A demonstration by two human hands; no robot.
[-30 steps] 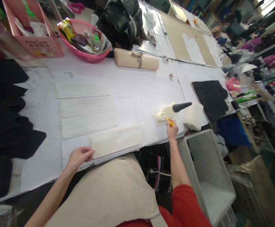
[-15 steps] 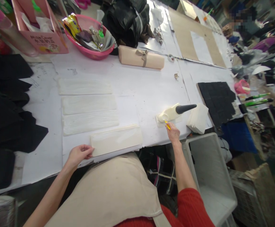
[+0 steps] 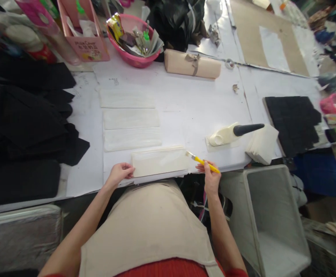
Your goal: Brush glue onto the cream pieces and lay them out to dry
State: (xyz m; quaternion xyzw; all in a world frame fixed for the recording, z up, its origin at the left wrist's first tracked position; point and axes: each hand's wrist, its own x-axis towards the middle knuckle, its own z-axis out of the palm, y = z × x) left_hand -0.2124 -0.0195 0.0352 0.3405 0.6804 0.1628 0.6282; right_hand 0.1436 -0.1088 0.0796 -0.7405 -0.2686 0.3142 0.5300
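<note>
My right hand [image 3: 211, 179] is closed on a yellow-handled brush [image 3: 204, 161], its bristles just off the right end of a stack of cream strips [image 3: 160, 161]. At the stack's left end, my left hand [image 3: 122, 173] pinches the corner of the strips between thumb and fingers. Three pale strips [image 3: 131, 118] lie one above another on the white table, beyond the stack. To the right stands a cream container [image 3: 222, 136] with a black handle [image 3: 248, 129], beside a pile of white pieces [image 3: 262, 144].
Black fabric pieces [image 3: 26, 115] cover the left side. At the back are a pink basket [image 3: 136, 60], a pink box [image 3: 91, 50] and a tied beige roll [image 3: 192, 64]. A black stack [image 3: 293, 123] lies right, above a grey bin [image 3: 277, 215] by the table edge.
The brush has come out of the cream container and moved left with my right hand, to the strips' right end. My left hand still holds the stack's left corner. The view has shifted.
</note>
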